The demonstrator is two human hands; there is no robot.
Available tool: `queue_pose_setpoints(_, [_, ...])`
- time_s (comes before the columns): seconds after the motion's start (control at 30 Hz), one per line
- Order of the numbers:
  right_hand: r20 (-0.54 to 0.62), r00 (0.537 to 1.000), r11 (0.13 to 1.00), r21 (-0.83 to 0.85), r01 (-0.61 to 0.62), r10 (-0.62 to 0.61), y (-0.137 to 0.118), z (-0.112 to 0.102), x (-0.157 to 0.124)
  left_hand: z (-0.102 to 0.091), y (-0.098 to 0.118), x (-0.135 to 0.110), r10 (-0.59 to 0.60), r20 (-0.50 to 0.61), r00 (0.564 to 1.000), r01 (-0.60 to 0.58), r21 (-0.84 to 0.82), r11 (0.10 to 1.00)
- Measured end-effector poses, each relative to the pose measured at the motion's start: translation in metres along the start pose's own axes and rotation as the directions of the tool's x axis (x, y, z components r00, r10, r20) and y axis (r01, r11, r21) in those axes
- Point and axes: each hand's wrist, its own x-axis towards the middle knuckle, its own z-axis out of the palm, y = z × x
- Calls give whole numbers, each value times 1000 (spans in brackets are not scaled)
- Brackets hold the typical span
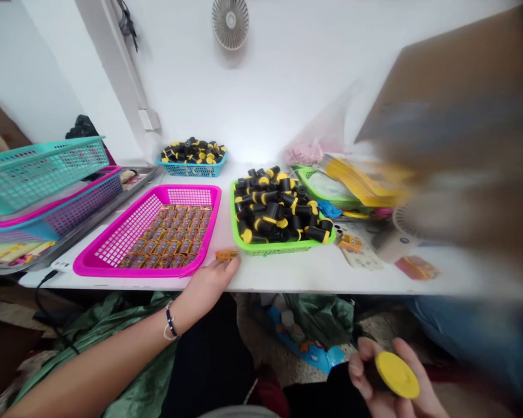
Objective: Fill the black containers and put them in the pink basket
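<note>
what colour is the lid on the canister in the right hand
The lid is yellow, seen best in the head view.

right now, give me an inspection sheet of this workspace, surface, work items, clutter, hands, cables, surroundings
Surface: white tabletop; right end blurred.
Work items: orange cylinders in rows inside pink basket; yellow-lidded black canisters heaped in green basket.
Clutter: stacked baskets at left; yellow packets at right.
Hands: left hand at a small orange piece, grip unclear; right hand holds a yellow-lidded canister below tabletop level in the picture.
Cables: black cable hanging off the table's left front.
Surroundings: white wall with fan.
</note>
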Motion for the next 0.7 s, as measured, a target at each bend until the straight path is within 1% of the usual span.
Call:
queue_pose_setpoints(0.13, [50,999,996,87,-8,4,-16,24,7,9,-5,-11,-18,-93,996,12,-66,998])
queue_pose_setpoints(0.2, [64,998,996,89,-24,18,-21,30,9,13,-7,-20,-32,-148,989,16,-104,994])
queue_pose_setpoints(0.27, [77,996,994,93,-54,47,-24,34,10,12,-4,-30,-62,-209,976,35,-134,990])
queue_pose_setpoints(0.3, [86,994,992,101,-75,66,-26,36,11,10,-1,-34,-101,-261,960,56,-175,983])
queue_pose_setpoints(0.33, [96,992,989,112,-93,82,-28,38,12,7,5,-37,-160,-316,935,80,-250,965])
queue_pose_setpoints(0.37, [104,990,986,125,-109,96,-30,41,13,3,13,-38,-231,-362,903,94,-359,929])
queue_pose_setpoints(0.4, [112,988,983,135,-125,110,-33,45,15,-2,22,-39,-302,-388,871,83,-489,868])
queue_pose_setpoints(0.43, [121,985,979,147,-140,123,-36,50,18,-6,33,-39,-360,-387,849,48,-622,782])
queue_pose_setpoints(0.47, [126,983,975,163,-151,131,-39,55,21,-9,45,-37,-393,-363,845,-2,-736,677])
queue_pose_setpoints(0.5, [125,983,970,186,-158,136,-43,61,25,-11,56,-35,-397,-325,858,-50,-822,567])
queue_pose_setpoints(0.57, [101,985,955,246,-164,143,-51,73,33,-12,79,-31,-375,-240,895,-111,-936,335])
queue_pose_setpoints(0.63, [43,989,946,288,-145,139,-59,82,40,-9,96,-28,-349,-126,929,-92,-989,113])
queue_pose_setpoints(0.67, [7,990,947,293,-134,138,-63,85,43,-8,103,-27,-333,-59,941,-54,-998,25])
queue_pose_setpoints(0.7, [-29,990,949,291,-121,136,-66,88,45,-7,109,-27,-317,10,948,-4,-999,-44])
